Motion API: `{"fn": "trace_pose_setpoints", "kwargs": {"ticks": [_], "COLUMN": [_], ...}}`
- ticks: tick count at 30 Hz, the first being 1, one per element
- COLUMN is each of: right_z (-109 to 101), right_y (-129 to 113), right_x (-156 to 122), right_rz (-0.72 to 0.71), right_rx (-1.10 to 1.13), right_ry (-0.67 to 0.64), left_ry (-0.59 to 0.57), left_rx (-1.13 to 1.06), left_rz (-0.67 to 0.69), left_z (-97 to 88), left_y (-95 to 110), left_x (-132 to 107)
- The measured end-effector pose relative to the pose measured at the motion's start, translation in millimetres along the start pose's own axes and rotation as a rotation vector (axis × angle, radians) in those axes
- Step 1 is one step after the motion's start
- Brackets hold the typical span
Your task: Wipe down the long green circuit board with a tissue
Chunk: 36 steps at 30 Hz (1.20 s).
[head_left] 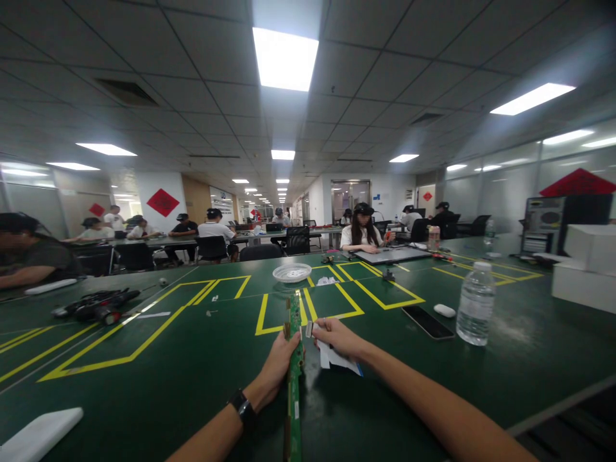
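A long, narrow green circuit board [295, 385] runs lengthwise in front of me, its far end pointing away. My left hand [279, 359] is closed around its left side, with the thumb on top. My right hand [339, 337] pinches a white flat ribbon cable [332, 357] just right of the board. The cable's small connector end [309, 329] sticks out from the fingertips toward the board. A narrow gap seems to lie between connector and board. Below the right hand, the rest of the cable hangs folded, with a blue edge.
Beyond the board stands a white perforated basket [292, 273]. To the right are a black phone [428, 321], a white earbud case [444, 310] and a water bottle [475, 305]. Black tools [99, 306] lie at left. Yellow tape [144, 350] marks the green table. A person [362, 234] sits opposite.
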State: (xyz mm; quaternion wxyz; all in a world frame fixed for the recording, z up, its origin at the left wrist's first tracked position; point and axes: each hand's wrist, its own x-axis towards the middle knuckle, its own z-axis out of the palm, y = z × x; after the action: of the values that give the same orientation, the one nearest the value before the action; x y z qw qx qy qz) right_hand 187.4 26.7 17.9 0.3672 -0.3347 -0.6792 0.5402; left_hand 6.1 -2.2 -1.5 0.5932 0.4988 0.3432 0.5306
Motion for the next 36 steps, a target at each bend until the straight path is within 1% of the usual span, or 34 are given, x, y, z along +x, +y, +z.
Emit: {"fn": "trace_pose_setpoints", "kwargs": {"ticks": [4, 7, 11, 16, 22, 27, 32, 36], "right_z": [1.0, -0.1, -3.2, -4.3, -3.8, -3.7, -2.4, -1.2], "right_y": [1.2, 3.4, 6.8, 6.8, 4.9, 4.3, 3.4, 2.5], "right_x": [1.3, 2.2, 2.8, 2.3, 1.6, 1.1, 1.4, 0.5], "right_rz": [0.031, 0.018, 0.011, 0.006, 0.017, 0.013, 0.049, 0.019], "right_rx": [0.009, 0.007, -0.035, -0.104, -0.146, -0.172, -0.150, -0.198], "right_ry": [0.017, 0.018, 0.005, 0.007, 0.014, 0.040, 0.020, 0.026], "left_ry": [0.037, 0.053, 0.047, 0.022, -0.041, -0.006, -0.021, -0.005], "left_rx": [-0.056, -0.084, -0.109, -0.087, -0.090, -0.036, 0.027, 0.019], "left_rz": [0.008, -0.002, -0.003, 0.000, -0.009, -0.046, -0.071, -0.075], "left_z": [-2.5, -4.4, -5.7, -6.1, -5.0, -2.5, -1.0, -2.5], "left_y": [-6.6, -10.1, -10.8, -9.1, -6.9, -4.4, -0.8, -2.1], "left_x": [6.4, 9.9, 11.0, 10.6, 6.7, 3.2, -0.5, -0.1]}}
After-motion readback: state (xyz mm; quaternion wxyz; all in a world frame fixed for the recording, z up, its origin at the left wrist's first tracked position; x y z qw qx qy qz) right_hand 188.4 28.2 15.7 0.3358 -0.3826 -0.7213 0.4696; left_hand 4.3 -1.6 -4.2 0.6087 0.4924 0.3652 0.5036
